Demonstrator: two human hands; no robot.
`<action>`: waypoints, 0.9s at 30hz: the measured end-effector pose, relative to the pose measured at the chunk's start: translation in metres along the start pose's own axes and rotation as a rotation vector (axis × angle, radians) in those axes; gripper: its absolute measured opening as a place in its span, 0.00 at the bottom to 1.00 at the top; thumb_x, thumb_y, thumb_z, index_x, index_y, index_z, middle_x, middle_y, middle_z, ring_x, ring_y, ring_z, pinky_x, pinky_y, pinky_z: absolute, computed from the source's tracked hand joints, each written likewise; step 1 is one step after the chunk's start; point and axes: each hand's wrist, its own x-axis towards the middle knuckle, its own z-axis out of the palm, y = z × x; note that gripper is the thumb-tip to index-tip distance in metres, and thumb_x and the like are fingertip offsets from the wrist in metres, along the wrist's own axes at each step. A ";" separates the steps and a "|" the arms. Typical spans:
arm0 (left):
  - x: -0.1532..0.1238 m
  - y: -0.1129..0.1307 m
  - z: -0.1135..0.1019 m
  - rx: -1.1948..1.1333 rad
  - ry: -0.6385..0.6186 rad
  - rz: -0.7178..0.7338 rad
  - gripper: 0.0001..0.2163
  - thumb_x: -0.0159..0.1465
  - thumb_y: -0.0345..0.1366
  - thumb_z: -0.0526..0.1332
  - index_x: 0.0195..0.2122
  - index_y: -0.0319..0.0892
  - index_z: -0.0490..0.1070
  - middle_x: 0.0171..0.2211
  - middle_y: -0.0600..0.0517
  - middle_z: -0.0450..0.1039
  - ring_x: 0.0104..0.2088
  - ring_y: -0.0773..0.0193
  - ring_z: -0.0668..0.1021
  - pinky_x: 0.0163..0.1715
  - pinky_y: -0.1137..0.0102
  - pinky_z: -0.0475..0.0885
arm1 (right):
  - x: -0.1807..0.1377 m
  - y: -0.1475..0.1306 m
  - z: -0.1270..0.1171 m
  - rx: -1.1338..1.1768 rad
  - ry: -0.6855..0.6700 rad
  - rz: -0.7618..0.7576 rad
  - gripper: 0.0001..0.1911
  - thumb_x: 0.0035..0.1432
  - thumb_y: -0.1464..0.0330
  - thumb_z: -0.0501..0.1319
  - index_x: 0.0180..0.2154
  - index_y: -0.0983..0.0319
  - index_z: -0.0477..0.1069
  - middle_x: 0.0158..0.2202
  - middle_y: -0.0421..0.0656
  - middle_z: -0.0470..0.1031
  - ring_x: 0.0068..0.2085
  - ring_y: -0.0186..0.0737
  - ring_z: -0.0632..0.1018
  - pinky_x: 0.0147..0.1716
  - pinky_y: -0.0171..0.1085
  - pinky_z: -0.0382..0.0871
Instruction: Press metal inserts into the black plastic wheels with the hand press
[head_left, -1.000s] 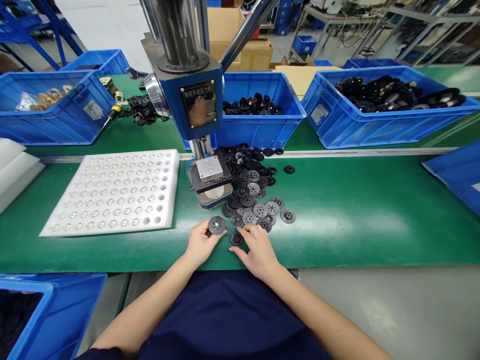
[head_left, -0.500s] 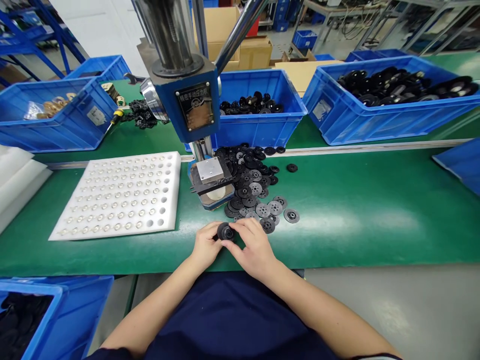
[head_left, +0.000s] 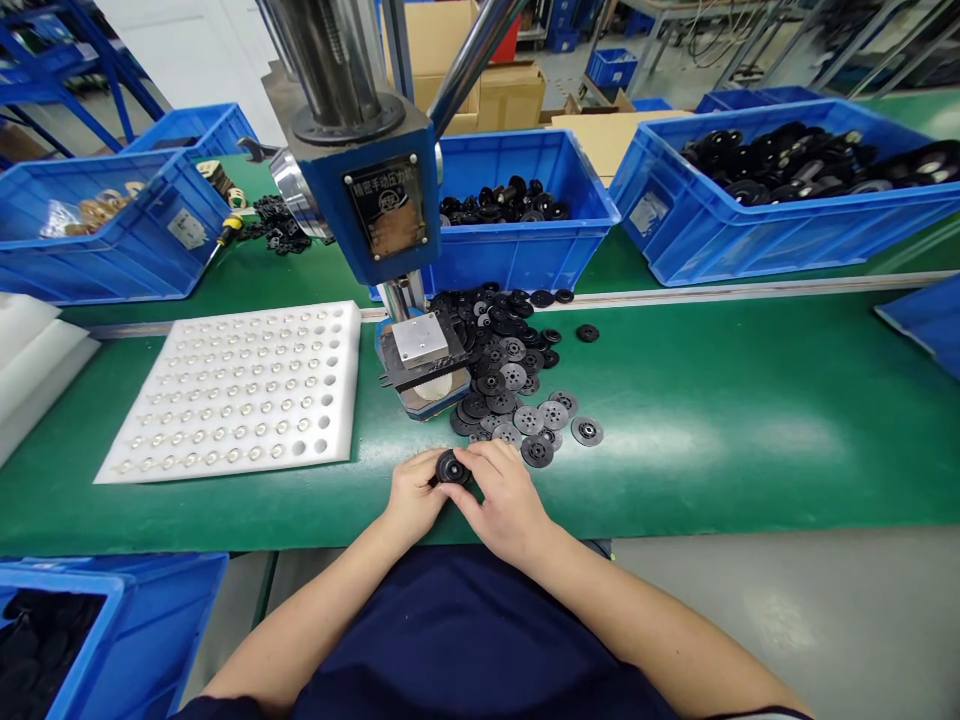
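Note:
Between my two hands, over the near part of the green bench, is a round black wheel-like part point(head_left: 451, 467) with a stepped hub facing up. My left hand point(head_left: 414, 494) is closed on its left side. My right hand point(head_left: 504, 496) grips the same part from the right, thumb and fingers at its rim. Just beyond my hands lies a loose pile of black and grey discs point(head_left: 514, 376). A blue hand press point(head_left: 390, 200) stands behind, with a metal block point(head_left: 420, 339) under its ram.
A white foam tray point(head_left: 341, 400) with rows of small metal pieces lies left on the green bench point(head_left: 712, 430). Blue bins point(head_left: 517, 255) of black parts line the back, another bin point(head_left: 176, 230) stands back left, and one point(head_left: 169, 620) sits lower left. A yellow-handled screwdriver point(head_left: 231, 230) lies behind.
The black part has tilted slightly between my fingers, and my right hand has shifted a little. The view has moved slightly; the pile, tray and press stay put.

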 end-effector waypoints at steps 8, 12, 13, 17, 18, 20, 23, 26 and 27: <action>0.004 0.009 -0.001 -0.002 0.004 0.121 0.08 0.66 0.35 0.60 0.41 0.43 0.79 0.37 0.46 0.83 0.38 0.58 0.84 0.40 0.64 0.80 | -0.001 -0.005 -0.005 0.008 0.048 -0.025 0.14 0.66 0.63 0.60 0.48 0.65 0.70 0.39 0.48 0.75 0.40 0.43 0.74 0.38 0.43 0.69; 0.005 0.009 -0.001 0.010 -0.022 0.085 0.08 0.66 0.36 0.60 0.41 0.44 0.79 0.38 0.46 0.83 0.38 0.57 0.83 0.42 0.62 0.80 | -0.003 -0.002 -0.002 0.027 0.063 -0.039 0.13 0.66 0.63 0.60 0.48 0.64 0.70 0.39 0.48 0.75 0.40 0.43 0.74 0.38 0.43 0.70; 0.005 0.009 -0.001 0.016 -0.029 0.065 0.08 0.66 0.36 0.60 0.41 0.44 0.79 0.38 0.46 0.83 0.38 0.57 0.83 0.42 0.61 0.80 | -0.003 0.000 -0.001 0.032 0.062 -0.037 0.13 0.65 0.63 0.60 0.48 0.64 0.70 0.39 0.48 0.75 0.40 0.43 0.74 0.38 0.43 0.70; 0.004 0.004 -0.003 0.020 -0.041 -0.020 0.08 0.65 0.37 0.61 0.39 0.43 0.79 0.37 0.46 0.82 0.38 0.56 0.83 0.41 0.62 0.79 | -0.004 0.006 0.006 0.051 0.039 -0.002 0.14 0.64 0.62 0.62 0.48 0.64 0.70 0.39 0.48 0.75 0.40 0.44 0.74 0.39 0.45 0.71; 0.004 0.003 -0.003 0.015 -0.046 -0.043 0.08 0.64 0.38 0.61 0.39 0.43 0.79 0.37 0.46 0.82 0.38 0.56 0.83 0.40 0.63 0.78 | -0.003 0.008 0.007 0.060 0.032 0.009 0.14 0.64 0.62 0.62 0.47 0.64 0.70 0.39 0.48 0.75 0.40 0.44 0.74 0.40 0.45 0.71; 0.003 0.002 -0.003 0.005 -0.056 -0.109 0.08 0.63 0.38 0.62 0.40 0.42 0.77 0.35 0.47 0.81 0.36 0.58 0.82 0.38 0.64 0.77 | 0.000 0.009 0.006 0.075 0.035 0.026 0.14 0.64 0.61 0.61 0.46 0.64 0.70 0.38 0.48 0.75 0.40 0.44 0.74 0.40 0.46 0.72; 0.000 0.001 -0.003 -0.031 -0.062 -0.232 0.08 0.61 0.38 0.64 0.40 0.42 0.73 0.29 0.51 0.78 0.30 0.62 0.79 0.33 0.68 0.74 | 0.006 0.010 -0.001 0.101 0.082 0.043 0.15 0.64 0.58 0.60 0.45 0.63 0.70 0.37 0.48 0.75 0.40 0.44 0.75 0.39 0.45 0.73; -0.004 0.005 -0.008 -0.079 -0.073 -0.312 0.11 0.58 0.39 0.68 0.36 0.42 0.70 0.26 0.55 0.74 0.26 0.66 0.74 0.29 0.72 0.70 | 0.007 0.013 -0.013 0.157 0.104 0.099 0.19 0.66 0.55 0.56 0.48 0.63 0.69 0.35 0.47 0.74 0.37 0.42 0.76 0.35 0.42 0.74; -0.004 0.007 -0.013 -0.093 -0.078 -0.328 0.12 0.57 0.39 0.69 0.36 0.42 0.69 0.26 0.55 0.74 0.26 0.67 0.74 0.29 0.72 0.69 | 0.005 0.015 -0.015 0.180 0.096 0.123 0.20 0.67 0.55 0.55 0.49 0.63 0.69 0.34 0.47 0.74 0.35 0.40 0.76 0.34 0.40 0.74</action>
